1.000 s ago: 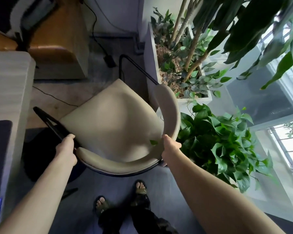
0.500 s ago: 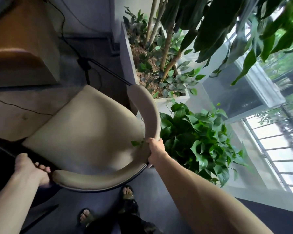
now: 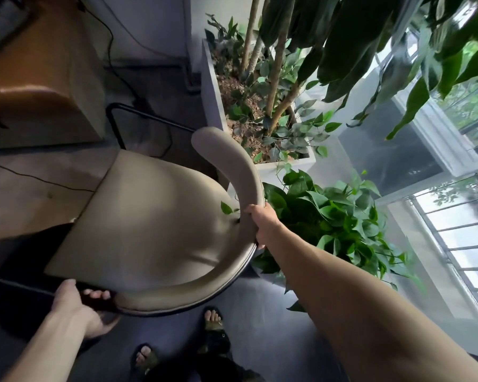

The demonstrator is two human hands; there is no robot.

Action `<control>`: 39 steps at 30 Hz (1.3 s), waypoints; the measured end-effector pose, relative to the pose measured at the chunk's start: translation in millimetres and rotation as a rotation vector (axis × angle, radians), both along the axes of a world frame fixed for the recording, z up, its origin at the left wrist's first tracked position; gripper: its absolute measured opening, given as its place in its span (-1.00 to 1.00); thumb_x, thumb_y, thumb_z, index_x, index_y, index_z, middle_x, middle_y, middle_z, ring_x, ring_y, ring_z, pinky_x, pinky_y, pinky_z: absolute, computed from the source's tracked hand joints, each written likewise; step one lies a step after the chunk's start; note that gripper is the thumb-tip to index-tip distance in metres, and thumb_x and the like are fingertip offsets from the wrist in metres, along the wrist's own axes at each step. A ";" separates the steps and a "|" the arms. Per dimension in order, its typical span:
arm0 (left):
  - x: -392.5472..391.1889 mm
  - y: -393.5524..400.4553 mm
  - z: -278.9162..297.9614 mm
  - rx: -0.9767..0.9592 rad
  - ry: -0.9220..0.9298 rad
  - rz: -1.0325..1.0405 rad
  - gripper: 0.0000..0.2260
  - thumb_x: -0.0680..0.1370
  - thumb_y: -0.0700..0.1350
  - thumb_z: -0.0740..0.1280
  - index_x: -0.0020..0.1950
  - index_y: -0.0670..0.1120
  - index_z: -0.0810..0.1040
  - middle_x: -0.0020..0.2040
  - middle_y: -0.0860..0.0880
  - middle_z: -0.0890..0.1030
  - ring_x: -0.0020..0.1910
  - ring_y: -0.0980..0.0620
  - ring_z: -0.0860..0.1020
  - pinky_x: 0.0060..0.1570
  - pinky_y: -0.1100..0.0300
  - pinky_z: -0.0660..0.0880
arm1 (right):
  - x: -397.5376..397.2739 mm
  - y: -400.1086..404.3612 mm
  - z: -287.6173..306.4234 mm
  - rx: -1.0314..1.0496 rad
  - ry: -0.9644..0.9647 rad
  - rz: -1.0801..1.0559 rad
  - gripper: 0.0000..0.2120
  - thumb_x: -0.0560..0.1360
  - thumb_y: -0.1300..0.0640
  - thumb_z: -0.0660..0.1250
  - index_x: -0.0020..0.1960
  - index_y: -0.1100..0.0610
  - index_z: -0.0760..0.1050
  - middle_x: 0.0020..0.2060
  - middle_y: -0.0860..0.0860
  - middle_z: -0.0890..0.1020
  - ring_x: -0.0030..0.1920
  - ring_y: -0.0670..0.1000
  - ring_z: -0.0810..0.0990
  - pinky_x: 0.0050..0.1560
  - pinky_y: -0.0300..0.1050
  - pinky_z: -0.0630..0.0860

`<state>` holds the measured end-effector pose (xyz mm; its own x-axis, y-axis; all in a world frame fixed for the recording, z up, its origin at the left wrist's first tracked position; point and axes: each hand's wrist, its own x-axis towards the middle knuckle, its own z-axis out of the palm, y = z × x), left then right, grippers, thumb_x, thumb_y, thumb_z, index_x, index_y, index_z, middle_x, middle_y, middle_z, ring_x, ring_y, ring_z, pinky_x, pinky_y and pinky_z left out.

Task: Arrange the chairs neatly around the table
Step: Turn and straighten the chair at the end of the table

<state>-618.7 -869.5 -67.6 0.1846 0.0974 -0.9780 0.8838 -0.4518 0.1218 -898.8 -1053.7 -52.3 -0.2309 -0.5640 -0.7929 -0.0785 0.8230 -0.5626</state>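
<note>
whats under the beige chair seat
Under the beige chair only dark floor, shadow and a black frame bar past the front edge show. The seat covers the legs and everything directly beneath. Left hand and right hand grip its backrest.

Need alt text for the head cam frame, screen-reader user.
Seen from above, a person grips a beige upholstered chair by its curved backrest, left hand at the near-left end, right hand on the right side. Leafy potted plants and a white planter crowd its right by a window; sandalled feet stand below.
</note>
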 end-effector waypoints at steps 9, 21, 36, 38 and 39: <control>37.6 -18.5 16.5 0.074 -0.165 0.181 -0.66 0.52 0.21 0.10 0.05 0.01 0.47 0.00 0.15 0.51 0.02 0.14 0.52 0.30 -0.02 0.31 | 1.1 1.9 8.5 0.009 0.025 0.020 -0.51 0.49 0.14 0.33 0.41 0.11 0.37 0.15 0.16 0.54 -0.12 0.09 0.53 0.00 0.03 0.51; 20.0 -16.0 -7.4 -0.166 -0.245 0.109 -0.61 0.67 -0.40 -0.20 0.50 -0.40 0.02 0.59 -0.21 0.07 0.58 0.01 0.01 -0.30 0.67 0.24 | 8.6 43.6 -25.4 0.002 0.059 -0.184 0.10 0.01 -0.26 0.44 0.47 0.09 0.24 0.26 0.18 0.52 0.18 0.24 0.59 0.21 0.23 0.56; 5.8 12.8 -29.4 -0.140 -0.053 0.433 -0.59 0.70 -0.27 -0.13 -0.27 -0.18 0.33 -0.25 -0.09 0.23 -0.52 0.21 0.48 -0.33 0.45 0.38 | 5.4 19.5 -11.8 -0.083 0.047 -0.114 -0.70 0.47 0.21 0.34 0.18 0.17 0.44 -0.15 0.14 0.56 -0.18 0.15 0.55 -0.16 -0.03 0.53; -3.0 15.9 -41.2 -0.169 0.003 0.510 -0.62 0.69 -0.33 -0.15 -0.18 -0.21 0.36 -0.30 -0.08 0.21 -0.53 0.22 0.48 -0.38 0.51 0.39 | 6.0 11.4 -10.3 -0.100 0.047 -0.061 -0.70 0.47 0.22 0.33 0.20 0.20 0.44 -0.12 0.17 0.56 -0.17 0.15 0.56 -0.17 -0.04 0.53; -7.4 16.9 -40.4 -0.084 -0.041 0.481 -0.64 0.69 -0.23 -0.11 -0.20 -0.15 0.36 -0.32 -0.06 0.25 -0.49 0.15 0.42 -0.38 0.48 0.39 | 6.5 7.4 -10.1 -0.106 0.052 -0.037 -0.71 0.47 0.22 0.33 0.19 0.20 0.45 -0.11 0.18 0.57 -0.16 0.16 0.57 -0.16 -0.01 0.54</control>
